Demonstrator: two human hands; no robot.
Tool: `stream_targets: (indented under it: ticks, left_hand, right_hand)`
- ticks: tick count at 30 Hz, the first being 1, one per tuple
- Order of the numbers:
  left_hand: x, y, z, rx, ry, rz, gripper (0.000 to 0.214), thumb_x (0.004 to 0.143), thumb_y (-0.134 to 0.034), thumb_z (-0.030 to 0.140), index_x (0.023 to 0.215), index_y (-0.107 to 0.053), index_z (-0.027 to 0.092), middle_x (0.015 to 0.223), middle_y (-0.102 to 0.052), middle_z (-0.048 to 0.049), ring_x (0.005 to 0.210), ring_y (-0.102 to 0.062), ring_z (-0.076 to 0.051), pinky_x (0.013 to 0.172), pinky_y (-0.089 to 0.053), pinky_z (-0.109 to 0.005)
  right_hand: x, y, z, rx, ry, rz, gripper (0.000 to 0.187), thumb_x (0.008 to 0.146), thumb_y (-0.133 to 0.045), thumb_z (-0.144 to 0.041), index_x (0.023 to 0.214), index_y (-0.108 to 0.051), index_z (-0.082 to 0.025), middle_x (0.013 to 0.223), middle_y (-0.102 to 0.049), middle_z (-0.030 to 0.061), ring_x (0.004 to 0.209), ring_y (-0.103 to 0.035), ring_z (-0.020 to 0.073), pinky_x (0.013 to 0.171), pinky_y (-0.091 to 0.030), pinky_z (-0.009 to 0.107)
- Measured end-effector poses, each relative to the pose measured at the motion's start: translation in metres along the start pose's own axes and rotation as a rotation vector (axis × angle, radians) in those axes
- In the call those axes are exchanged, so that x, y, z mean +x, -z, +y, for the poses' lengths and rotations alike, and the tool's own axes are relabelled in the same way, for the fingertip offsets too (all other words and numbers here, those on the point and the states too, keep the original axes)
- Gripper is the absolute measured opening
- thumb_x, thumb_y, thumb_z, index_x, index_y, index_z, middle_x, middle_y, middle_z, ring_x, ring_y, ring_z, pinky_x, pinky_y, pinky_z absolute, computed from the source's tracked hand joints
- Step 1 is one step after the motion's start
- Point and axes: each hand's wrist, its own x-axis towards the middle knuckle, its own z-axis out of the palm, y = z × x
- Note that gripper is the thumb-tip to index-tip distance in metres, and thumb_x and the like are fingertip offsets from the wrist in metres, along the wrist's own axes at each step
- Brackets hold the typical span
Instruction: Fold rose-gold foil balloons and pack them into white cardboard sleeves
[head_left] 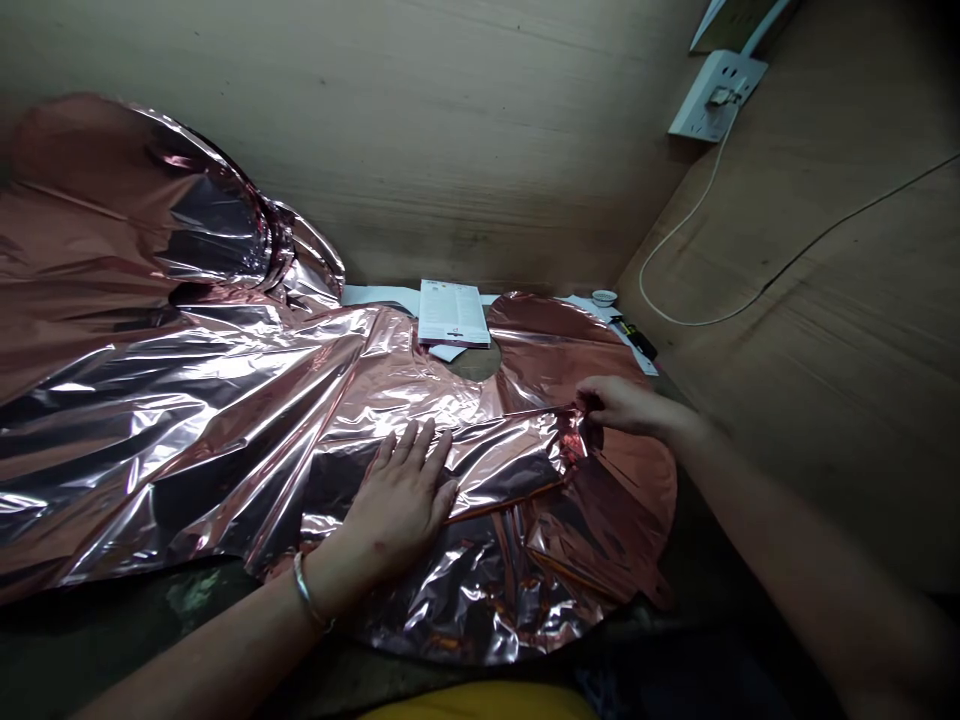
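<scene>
A large sheet of shiny rose-gold foil, looking like flat foil balloons, spreads over the table with rounded edges and a round gap near its middle. My left hand lies flat on a folded strip of the foil, fingers stretched out. At the strip's right end, my right hand pinches the foil between thumb and fingers. The strip runs between both hands, crumpled near the right one. More foil is heaped on the left, against the wall.
A white printed packet rests by the round gap. Behind the foil's right side are a small white dish and a black-and-yellow tool. A power strip hangs on the wooden wall, its thin cable looping down.
</scene>
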Motion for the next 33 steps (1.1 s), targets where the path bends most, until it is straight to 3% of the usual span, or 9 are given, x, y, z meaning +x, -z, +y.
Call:
stream_targets:
  ticks: [6,13,17,21,23,27,29,31,33]
  left_hand:
    - [0.0,0.002,0.0,0.009,0.004,-0.026,0.06,0.098,-0.031,0.047,0.151,-0.031,0.019,0.155,-0.03,-0.0122,0.145,-0.022,-0.032,0.116,-0.022,-0.052]
    - [-0.001,0.0,-0.001,0.006,-0.003,-0.013,0.06,0.098,-0.032,0.047,0.151,-0.03,0.02,0.156,-0.029,-0.0109,0.145,-0.022,-0.031,0.116,-0.021,-0.051]
    - [0.0,0.0,-0.001,0.008,-0.004,-0.01,0.06,0.098,-0.033,0.046,0.151,-0.029,0.021,0.156,-0.028,-0.0102,0.145,-0.021,-0.031,0.116,-0.022,-0.05]
    - [-0.001,0.0,-0.001,0.0,-0.005,-0.009,0.06,0.097,-0.033,0.046,0.151,-0.029,0.02,0.156,-0.028,-0.0106,0.145,-0.021,-0.031,0.116,-0.022,-0.051]
    - [-0.001,-0.001,-0.002,-0.005,-0.011,-0.008,0.06,0.098,-0.033,0.046,0.151,-0.029,0.02,0.156,-0.028,-0.0105,0.145,-0.021,-0.031,0.116,-0.022,-0.051]
    - [-0.002,-0.002,-0.002,-0.004,-0.011,-0.01,0.061,0.098,-0.031,0.047,0.152,-0.027,0.02,0.156,-0.027,-0.0116,0.146,-0.02,-0.032,0.116,-0.021,-0.052]
    - [-0.001,-0.002,-0.002,-0.007,-0.008,-0.015,0.06,0.098,-0.031,0.047,0.152,-0.027,0.02,0.157,-0.026,-0.012,0.146,-0.019,-0.032,0.116,-0.021,-0.052]
    - [-0.001,-0.001,-0.001,-0.012,-0.009,-0.018,0.06,0.098,-0.031,0.046,0.152,-0.028,0.019,0.157,-0.026,-0.012,0.146,-0.019,-0.032,0.116,-0.02,-0.051]
    - [-0.001,0.001,0.0,-0.017,-0.009,-0.026,0.06,0.098,-0.031,0.046,0.152,-0.028,0.02,0.157,-0.027,-0.0121,0.145,-0.02,-0.032,0.117,-0.02,-0.051]
  right_hand:
    - [-0.003,-0.008,-0.006,-0.262,0.1,0.074,0.011,0.075,-0.056,-0.012,0.073,-0.065,-0.018,0.084,-0.059,0.0058,0.075,-0.053,0.018,0.065,-0.034,0.028]
    - [-0.01,-0.008,-0.01,-0.342,0.123,0.07,0.016,0.079,-0.052,-0.011,0.075,-0.066,-0.02,0.082,-0.063,0.0043,0.075,-0.056,0.0168,0.065,-0.035,0.025]
    - [-0.018,-0.001,-0.002,-0.391,0.02,0.201,0.013,0.079,-0.05,-0.012,0.073,-0.059,-0.02,0.082,-0.062,0.0054,0.075,-0.054,0.0179,0.065,-0.034,0.027]
    - [-0.021,-0.002,0.018,-0.433,-0.21,0.347,0.015,0.08,-0.05,-0.017,0.067,-0.056,-0.02,0.067,-0.059,0.0055,0.062,-0.053,0.0183,0.058,-0.031,0.028]
    - [-0.018,-0.007,0.026,-0.434,-0.303,0.434,0.018,0.087,-0.046,-0.023,0.075,-0.06,-0.019,0.069,-0.061,0.007,0.063,-0.055,0.0197,0.057,-0.033,0.029]
    - [-0.013,-0.016,0.032,-0.415,-0.299,0.454,0.017,0.086,-0.056,-0.029,0.095,-0.065,-0.018,0.088,-0.068,0.0075,0.078,-0.062,0.0202,0.069,-0.044,0.028]
    - [-0.015,-0.015,0.028,-0.442,-0.328,0.485,0.018,0.083,-0.057,-0.023,0.097,-0.066,-0.014,0.094,-0.068,0.0142,0.089,-0.063,0.0259,0.078,-0.047,0.035]
    - [-0.019,-0.014,0.012,-0.476,-0.37,0.559,0.026,0.086,-0.048,-0.018,0.102,-0.066,-0.007,0.105,-0.065,0.0239,0.103,-0.059,0.0335,0.087,-0.045,0.046]
    - [-0.022,-0.02,-0.017,-0.492,-0.298,0.609,0.037,0.09,-0.038,-0.015,0.116,-0.062,-0.004,0.125,-0.058,0.0266,0.122,-0.05,0.034,0.1,-0.039,0.05]
